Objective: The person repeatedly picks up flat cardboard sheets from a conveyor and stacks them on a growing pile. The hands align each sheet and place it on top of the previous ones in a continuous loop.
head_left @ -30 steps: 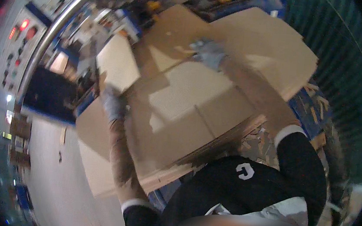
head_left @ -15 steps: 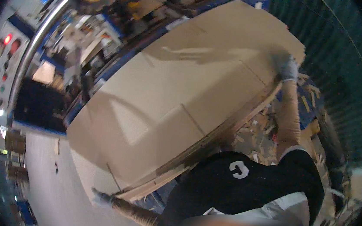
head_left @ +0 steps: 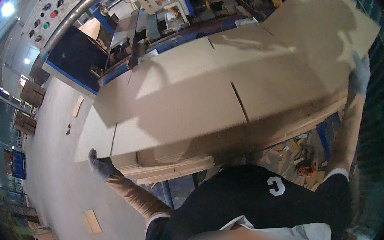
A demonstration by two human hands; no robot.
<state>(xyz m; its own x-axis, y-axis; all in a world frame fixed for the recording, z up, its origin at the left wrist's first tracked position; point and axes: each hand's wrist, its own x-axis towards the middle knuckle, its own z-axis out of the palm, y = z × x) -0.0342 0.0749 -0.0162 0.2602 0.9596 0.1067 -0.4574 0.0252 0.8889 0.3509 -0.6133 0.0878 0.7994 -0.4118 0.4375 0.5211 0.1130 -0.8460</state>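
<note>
A large brown cardboard sheet (head_left: 180, 102) with narrow slots cut into it spans the view in front of me, bowed slightly. At its near left corner my left hand (head_left: 103, 167), in a grey glove, is closed on the edge, its thumb showing and the other fingers mostly hidden. My right hand (head_left: 359, 76), gloved too, grips the sheet's right end with the arm stretched far out. Beneath the sheet's near edge lies a stack of more cardboard sheets (head_left: 178, 168), whose layered edges show.
Beyond the sheet stands a blue-framed machine (head_left: 159, 24). Left of it are a metal rail (head_left: 79, 16) and a control panel (head_left: 55, 7) with buttons. Cardboard scraps (head_left: 290, 157) litter the floor at right; a flat cardboard piece (head_left: 92, 221) lies at lower left. A green corrugated wall (head_left: 379, 119) borders the right.
The view has swung, bringing the control panel further in. The top sheet has shifted relative to the stack, exposing more layered edges below it. Both hands still hold its ends.
</note>
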